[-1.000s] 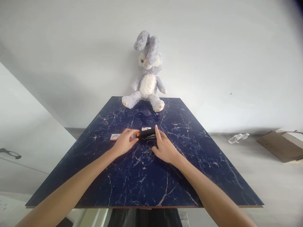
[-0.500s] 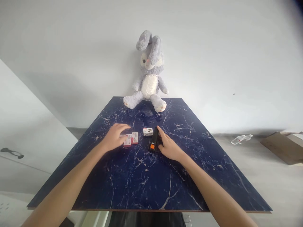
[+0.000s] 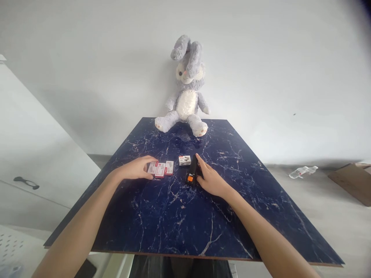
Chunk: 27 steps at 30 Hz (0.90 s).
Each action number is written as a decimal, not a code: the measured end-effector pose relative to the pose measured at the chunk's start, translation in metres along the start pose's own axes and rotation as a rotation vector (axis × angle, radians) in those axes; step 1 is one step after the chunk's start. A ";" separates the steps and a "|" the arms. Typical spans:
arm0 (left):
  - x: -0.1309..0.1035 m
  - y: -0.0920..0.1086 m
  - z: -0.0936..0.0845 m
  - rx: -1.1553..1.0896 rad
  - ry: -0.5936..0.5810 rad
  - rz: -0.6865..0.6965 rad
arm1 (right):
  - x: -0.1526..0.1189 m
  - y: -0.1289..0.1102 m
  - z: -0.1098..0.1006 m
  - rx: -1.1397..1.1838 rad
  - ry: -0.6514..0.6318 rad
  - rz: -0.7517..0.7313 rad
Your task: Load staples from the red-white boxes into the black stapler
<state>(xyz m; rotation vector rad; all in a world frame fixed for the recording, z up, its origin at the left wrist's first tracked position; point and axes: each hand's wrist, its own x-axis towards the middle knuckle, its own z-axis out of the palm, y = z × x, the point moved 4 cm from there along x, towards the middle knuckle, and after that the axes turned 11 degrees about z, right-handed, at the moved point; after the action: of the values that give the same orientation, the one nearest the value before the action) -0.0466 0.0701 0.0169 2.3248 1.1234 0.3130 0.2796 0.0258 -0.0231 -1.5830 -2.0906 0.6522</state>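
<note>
Where your left hand (image 3: 136, 168) reaches in, left of the frame's centre, thumb and fingers stand spread around the leftmost red-and-white box (image 3: 152, 167); whether they press on it cannot be told. Next come the middle red-and-white box (image 3: 160, 170), set slightly lower in the frame, and the right red-and-white box (image 3: 169, 167). Near the centre sits a small white box (image 3: 184, 160), just beside the upper end of a black tool (image 3: 191, 170) with an orange part (image 3: 190, 178). Right of centre, your right hand (image 3: 213, 181) lies along the tool's right side, forefinger at the upper end; some fingers are hidden, so you cannot be recorded as gripping it. Step in hand, as judged: positioning these items on the blue tabletop (image 3: 174, 224). Your next move calls for light, even left-hand pressure, lest the row skew, and a steady right hand.
</note>
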 end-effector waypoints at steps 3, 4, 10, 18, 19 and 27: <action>0.003 0.001 -0.005 0.053 0.104 -0.015 | 0.000 0.000 0.000 -0.004 -0.003 0.000; 0.004 0.003 -0.004 0.062 0.133 0.001 | 0.000 0.000 0.000 -0.006 -0.006 0.003; 0.011 0.015 0.021 0.079 0.079 0.051 | -0.001 -0.003 -0.003 -0.019 -0.031 0.031; 0.034 0.027 0.039 0.060 0.300 0.126 | 0.000 -0.002 -0.001 -0.011 0.011 -0.007; 0.038 0.028 0.043 0.054 0.269 0.141 | 0.000 -0.001 -0.001 -0.009 0.014 -0.009; 0.044 0.056 0.072 -0.040 0.193 0.226 | 0.001 -0.002 0.004 0.054 -0.002 -0.006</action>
<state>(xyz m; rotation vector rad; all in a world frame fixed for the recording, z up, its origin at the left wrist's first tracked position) 0.0481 0.0489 -0.0128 2.4296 0.9304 0.6488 0.2754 0.0255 -0.0252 -1.5471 -2.0603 0.7027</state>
